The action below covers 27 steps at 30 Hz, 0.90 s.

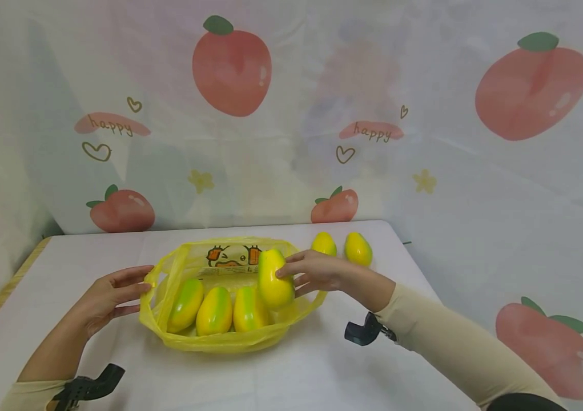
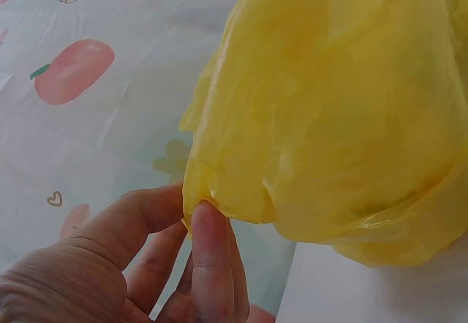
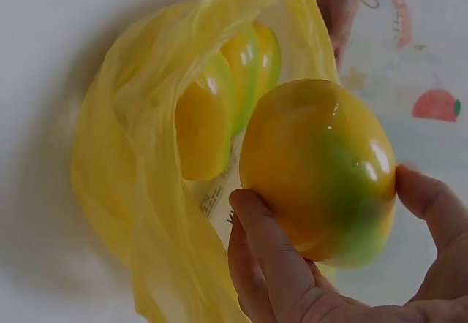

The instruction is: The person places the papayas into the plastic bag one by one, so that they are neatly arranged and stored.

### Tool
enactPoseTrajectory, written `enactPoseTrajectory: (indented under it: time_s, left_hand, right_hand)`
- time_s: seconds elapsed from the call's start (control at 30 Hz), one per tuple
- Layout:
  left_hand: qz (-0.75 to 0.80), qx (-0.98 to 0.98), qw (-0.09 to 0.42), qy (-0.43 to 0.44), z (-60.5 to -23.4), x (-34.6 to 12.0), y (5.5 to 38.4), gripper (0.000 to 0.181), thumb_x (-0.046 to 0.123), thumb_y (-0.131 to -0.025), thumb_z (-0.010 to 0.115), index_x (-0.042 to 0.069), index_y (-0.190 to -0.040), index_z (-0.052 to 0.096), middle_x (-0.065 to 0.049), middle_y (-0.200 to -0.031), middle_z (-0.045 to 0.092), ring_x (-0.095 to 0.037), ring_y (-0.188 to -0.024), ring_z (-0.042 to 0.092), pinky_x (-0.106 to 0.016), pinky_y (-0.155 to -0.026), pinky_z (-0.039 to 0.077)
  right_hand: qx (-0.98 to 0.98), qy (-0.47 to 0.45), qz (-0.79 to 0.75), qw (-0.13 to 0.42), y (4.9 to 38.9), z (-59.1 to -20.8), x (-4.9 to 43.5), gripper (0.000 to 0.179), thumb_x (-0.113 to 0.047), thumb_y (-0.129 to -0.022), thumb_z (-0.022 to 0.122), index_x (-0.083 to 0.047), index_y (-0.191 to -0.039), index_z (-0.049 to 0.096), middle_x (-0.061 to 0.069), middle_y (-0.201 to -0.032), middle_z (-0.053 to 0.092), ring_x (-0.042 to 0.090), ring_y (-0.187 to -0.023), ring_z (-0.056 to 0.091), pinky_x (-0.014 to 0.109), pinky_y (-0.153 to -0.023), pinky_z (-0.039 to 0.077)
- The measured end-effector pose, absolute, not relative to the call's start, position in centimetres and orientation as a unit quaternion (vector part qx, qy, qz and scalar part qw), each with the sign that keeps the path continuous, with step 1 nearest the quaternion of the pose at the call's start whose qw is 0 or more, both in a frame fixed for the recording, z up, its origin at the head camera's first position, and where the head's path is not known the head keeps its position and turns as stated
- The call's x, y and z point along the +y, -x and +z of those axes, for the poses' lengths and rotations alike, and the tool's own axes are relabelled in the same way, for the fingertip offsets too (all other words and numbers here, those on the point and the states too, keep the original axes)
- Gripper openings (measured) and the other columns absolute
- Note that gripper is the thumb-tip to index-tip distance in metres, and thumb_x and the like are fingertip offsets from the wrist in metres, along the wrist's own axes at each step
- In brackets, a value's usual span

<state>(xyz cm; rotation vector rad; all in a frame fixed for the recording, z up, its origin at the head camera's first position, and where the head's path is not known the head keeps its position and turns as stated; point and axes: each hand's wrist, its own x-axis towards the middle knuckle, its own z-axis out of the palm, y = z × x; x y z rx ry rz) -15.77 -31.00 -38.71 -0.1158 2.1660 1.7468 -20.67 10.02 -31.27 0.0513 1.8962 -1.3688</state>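
Observation:
My right hand (image 1: 317,271) pinches a glossy yellow mango (image 1: 274,282) with a green streak, its fingers and thumb on opposite sides. This mango is upright over the right part of the mouth of a yellow plastic bag (image 1: 219,344). Inside the bag, several similar mangoes (image 1: 214,311) lie side by side. At the bag's left end, my left hand (image 1: 111,297) pinches the rim between thumb and fingers; the left wrist view shows the gathered plastic (image 2: 208,191) at the fingertips.
Two more mangoes lie at the back right of the white table (image 1: 291,382), one (image 1: 324,244) beside the other (image 1: 358,249), behind my right wrist. A fruit-printed cloth (image 1: 281,154) hangs behind the table. Printed on the bag's inner far side is a cartoon face (image 1: 233,256).

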Motion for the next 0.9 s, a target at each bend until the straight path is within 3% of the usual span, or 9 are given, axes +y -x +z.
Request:
enactPoseTrajectory:
  time_s: [0.17, 0.57, 0.9]
  left_hand:
    - [0.62, 0.763, 0.179, 0.043, -38.9, -31.0, 15.8, 0.068, 0.03, -0.094, 0.068, 0.007, -0.15, 0.038, 0.016, -0.115, 0.058, -0.004, -0.096, 0.066, -0.031, -0.085, 0.059]
    - [0.624, 0.759, 0.179, 0.043, -39.2, -31.1, 15.9, 0.068, 0.03, -0.094, 0.068, 0.006, -0.15, 0.038, 0.014, -0.115, 0.058, -0.006, -0.096, 0.066, -0.031, -0.085, 0.059]
    - [0.627, 0.757, 0.18, 0.038, -39.2, -31.2, 15.9, 0.068, 0.029, -0.094, 0.067, 0.005, -0.151, 0.037, 0.015, -0.115, 0.059, -0.005, -0.097, 0.065, -0.031, -0.085, 0.059]
  right_hand:
    - [0.748, -0.032, -0.538, 0.388, 20.4, -32.0, 9.6, 0.076, -0.02, -0.091, 0.069, 0.007, -0.15, 0.028, 0.024, -0.15, 0.037, 0.043, -0.131, 0.046, 0.046, -0.094, 0.054]
    - [0.763, -0.053, -0.516, 0.386, 20.5, -33.1, 9.7, 0.074, -0.02, -0.089, 0.072, 0.007, -0.147, 0.034, 0.024, -0.143, 0.045, 0.04, -0.119, 0.057, 0.045, -0.089, 0.057]
    - [0.79, -0.06, -0.472, 0.387, 20.6, -33.6, 9.8, 0.068, -0.02, -0.089, 0.072, 0.008, -0.143, 0.041, 0.024, -0.139, 0.049, 0.041, -0.12, 0.056, 0.045, -0.088, 0.058]
